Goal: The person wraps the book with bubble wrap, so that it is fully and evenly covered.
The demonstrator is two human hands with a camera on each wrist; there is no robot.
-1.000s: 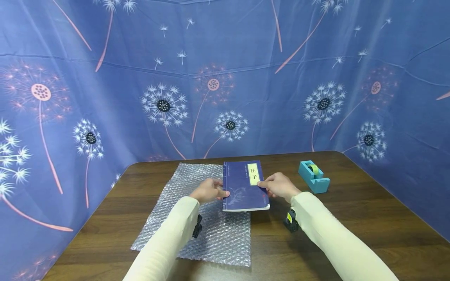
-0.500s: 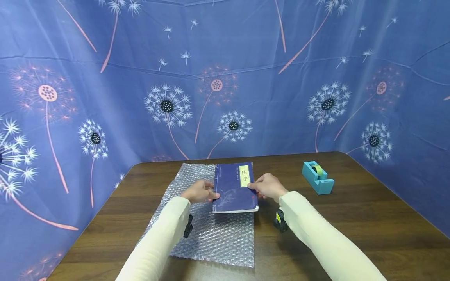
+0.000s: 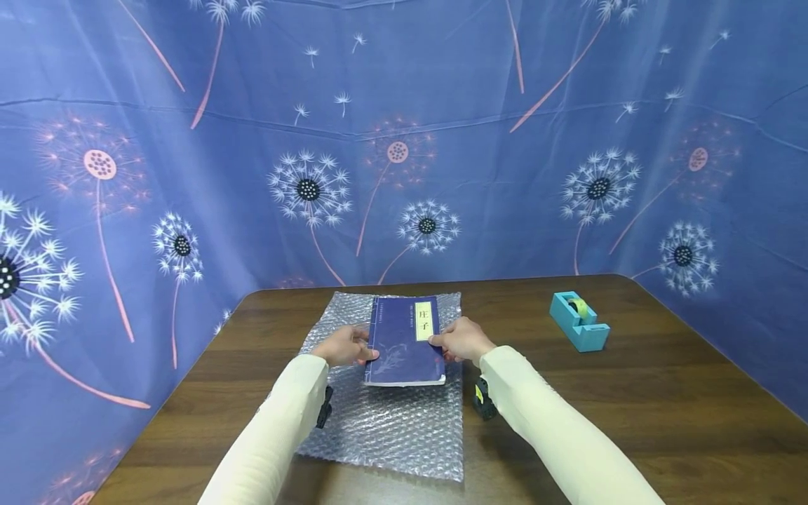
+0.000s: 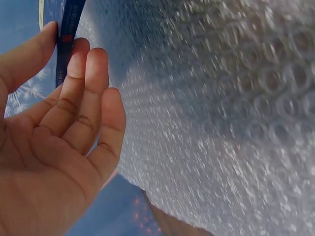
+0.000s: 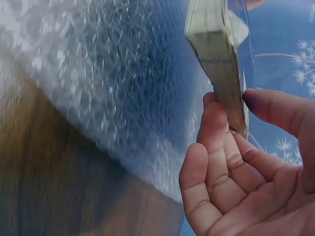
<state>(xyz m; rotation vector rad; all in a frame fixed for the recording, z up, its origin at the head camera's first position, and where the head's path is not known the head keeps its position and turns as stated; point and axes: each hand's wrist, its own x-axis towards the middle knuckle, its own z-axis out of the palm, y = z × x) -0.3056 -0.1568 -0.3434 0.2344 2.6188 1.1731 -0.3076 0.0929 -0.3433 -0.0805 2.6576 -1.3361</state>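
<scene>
A dark blue paperback book (image 3: 399, 354) with a yellow title label is held over a sheet of bubble wrap (image 3: 404, 438). My left hand (image 3: 344, 346) pinches its left edge, thumb on the cover. The book's right edge is pinched by my right hand (image 3: 463, 340), its thumb beside the label. In the left wrist view the blue spine (image 4: 69, 29) sits between thumb and fingers. The right wrist view has the page block (image 5: 216, 64) pinched the same way, with bubble wrap (image 5: 113, 73) apart from it below.
A turquoise tape dispenser (image 3: 578, 321) with a yellow-green roll stands at the right on the brown wooden table (image 3: 663, 393). Behind the table hangs a blue curtain (image 3: 505, 196) with dandelion prints.
Both hands have carried the book leftward, from over the wrap's right edge to above the middle of the sheet. The head view has shifted slightly.
</scene>
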